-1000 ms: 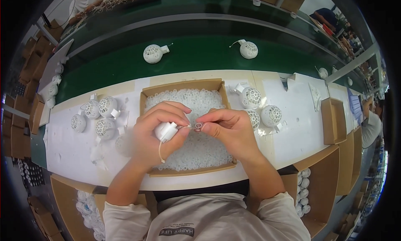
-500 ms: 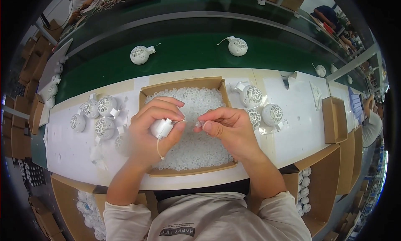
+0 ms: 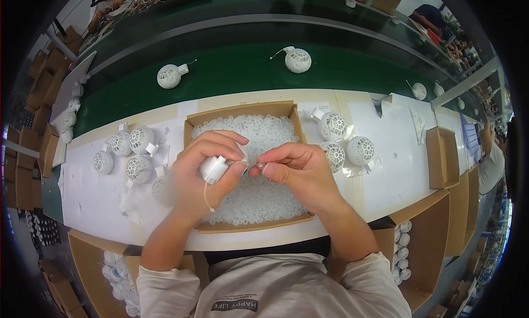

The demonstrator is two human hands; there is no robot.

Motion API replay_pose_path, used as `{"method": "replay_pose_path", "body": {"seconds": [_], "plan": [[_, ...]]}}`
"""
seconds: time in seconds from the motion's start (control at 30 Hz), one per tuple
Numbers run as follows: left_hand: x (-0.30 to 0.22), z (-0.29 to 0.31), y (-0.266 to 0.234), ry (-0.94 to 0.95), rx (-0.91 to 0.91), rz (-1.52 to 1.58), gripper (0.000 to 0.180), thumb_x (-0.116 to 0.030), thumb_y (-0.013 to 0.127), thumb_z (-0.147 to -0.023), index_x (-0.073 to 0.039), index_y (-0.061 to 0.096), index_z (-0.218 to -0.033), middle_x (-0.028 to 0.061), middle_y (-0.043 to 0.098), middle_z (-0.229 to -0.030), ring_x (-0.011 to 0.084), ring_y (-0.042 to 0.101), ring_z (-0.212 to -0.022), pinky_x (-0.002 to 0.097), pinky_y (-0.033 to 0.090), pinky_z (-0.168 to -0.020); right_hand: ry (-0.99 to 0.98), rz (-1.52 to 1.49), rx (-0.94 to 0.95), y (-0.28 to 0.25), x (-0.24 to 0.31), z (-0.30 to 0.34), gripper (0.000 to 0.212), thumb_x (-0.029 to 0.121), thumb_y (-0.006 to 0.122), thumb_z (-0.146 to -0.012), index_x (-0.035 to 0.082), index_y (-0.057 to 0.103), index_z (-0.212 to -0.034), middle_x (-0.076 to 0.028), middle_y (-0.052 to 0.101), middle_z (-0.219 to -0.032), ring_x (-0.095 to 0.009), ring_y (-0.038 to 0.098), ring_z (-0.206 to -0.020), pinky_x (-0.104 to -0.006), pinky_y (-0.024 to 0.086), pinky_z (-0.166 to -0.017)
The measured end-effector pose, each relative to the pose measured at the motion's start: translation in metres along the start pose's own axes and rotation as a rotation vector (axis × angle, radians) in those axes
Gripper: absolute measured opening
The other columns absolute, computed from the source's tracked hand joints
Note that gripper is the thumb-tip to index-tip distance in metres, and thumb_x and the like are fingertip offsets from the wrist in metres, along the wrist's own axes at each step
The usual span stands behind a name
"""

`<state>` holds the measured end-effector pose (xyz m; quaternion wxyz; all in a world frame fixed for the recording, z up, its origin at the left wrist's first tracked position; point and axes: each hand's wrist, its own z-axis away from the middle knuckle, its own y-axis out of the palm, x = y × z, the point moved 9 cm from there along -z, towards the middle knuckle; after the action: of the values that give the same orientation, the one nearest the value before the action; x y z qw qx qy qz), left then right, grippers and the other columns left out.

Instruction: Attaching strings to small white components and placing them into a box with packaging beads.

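In my head view, my left grip (image 3: 193,175) is curled around a white ball (image 3: 215,170); its blocky neck shows between palm and fingers, and a pale cord (image 3: 208,197) loops down over the palm. My right grip (image 3: 302,174) is narrow, thumb and forefinger pinching a small clear piece (image 3: 261,165) whose exact shape I cannot tell. My fingertips are near each other but apart, above the middle of the box (image 3: 270,223).

For good handling, I judge, the ball should sit deep in my left palm, leaving that thumb and forefinger free for fine work. My right pinch is best light, as a hard squeeze might bend the clear piece or flick it away. Working over the box helps: a dropped piece would land in it.

That shallow cardboard box holds a thick bed of clear rings (image 3: 248,202). More white balls, the left cluster (image 3: 138,169) and the right cluster (image 3: 360,150), lie beside it on the surface (image 3: 99,208). Below the surface's near edge, the left carton (image 3: 85,252) and the right carton (image 3: 427,249) each hold many whitish balls. A narrow open carton (image 3: 442,158) stands farther right.
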<state>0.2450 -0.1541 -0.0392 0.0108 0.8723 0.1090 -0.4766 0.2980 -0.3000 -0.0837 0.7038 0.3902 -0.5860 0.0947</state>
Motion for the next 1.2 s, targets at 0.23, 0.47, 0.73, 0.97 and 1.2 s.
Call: {"method": "replay_pose_path", "body": {"seconds": [0.23, 0.47, 0.73, 0.97, 1.2], "plan": [[-0.008, -0.003, 0.007, 0.062, 0.044, -0.103, 0.019, 0.002, 0.076, -0.079, -0.005, 0.062, -0.089, 0.0102, 0.066, -0.093, 0.0278, 0.066, -0.101, 0.0373, 0.052, -0.086, 0.075, -0.143, -0.015, -0.005, -0.003, 0.004, 0.016, 0.001, 0.069, -0.090, -0.002, 0.070, -0.105, -0.015, 0.073, -0.099, -0.018, 0.068, -0.091, -0.0276, 0.053, -0.081], [-0.009, -0.005, 0.036, -0.054, 0.259, -0.219, 0.053, -0.014, 0.082, -0.078, -0.004, 0.062, -0.125, 0.0126, 0.060, -0.104, 0.0257, 0.062, -0.096, 0.0346, 0.051, -0.082, -0.203, 0.279, 0.053, -0.001, 0.012, 0.003, 0.014, 0.000, 0.067, -0.091, -0.005, 0.069, -0.104, -0.013, 0.068, -0.105, -0.016, 0.064, -0.094, -0.0277, 0.052, -0.084], [0.000, 0.008, 0.046, -0.058, 0.564, -0.168, 0.085, -0.041, 0.075, -0.084, -0.003, 0.038, -0.151, 0.0144, 0.057, -0.107, 0.0250, 0.060, -0.095, 0.0307, 0.048, -0.083, -0.157, 0.201, 0.081, 0.001, 0.010, 0.007, 0.011, -0.002, 0.068, -0.089, -0.003, 0.072, -0.100, -0.011, 0.069, -0.100, -0.017, 0.063, -0.089, -0.0286, 0.050, -0.080], [0.014, 0.026, 0.053, -0.516, 0.542, 0.395, 0.089, -0.061, 0.053, -0.093, 0.003, 0.034, -0.151, 0.0127, 0.061, -0.113, 0.0219, 0.060, -0.109, 0.0296, 0.048, -0.086, -0.791, 0.790, 0.160, 0.025, 0.059, 0.022, 0.015, -0.007, 0.074, -0.075, -0.001, 0.072, -0.088, -0.009, 0.071, -0.082, -0.020, 0.060, -0.075, -0.0271, 0.047, -0.065], [0.021, 0.031, 0.058, -0.682, 0.539, 0.398, 0.090, -0.063, 0.048, -0.096, 0.003, 0.028, -0.153, 0.0117, 0.063, -0.111, 0.0196, 0.065, -0.102, 0.0269, 0.050, -0.083, -1.020, 1.002, 0.085, 0.034, 0.068, 0.037, 0.021, -0.010, 0.076, -0.064, 0.001, 0.069, -0.080, -0.007, 0.068, -0.076, -0.021, 0.058, -0.068, -0.0279, 0.044, -0.053]]}}
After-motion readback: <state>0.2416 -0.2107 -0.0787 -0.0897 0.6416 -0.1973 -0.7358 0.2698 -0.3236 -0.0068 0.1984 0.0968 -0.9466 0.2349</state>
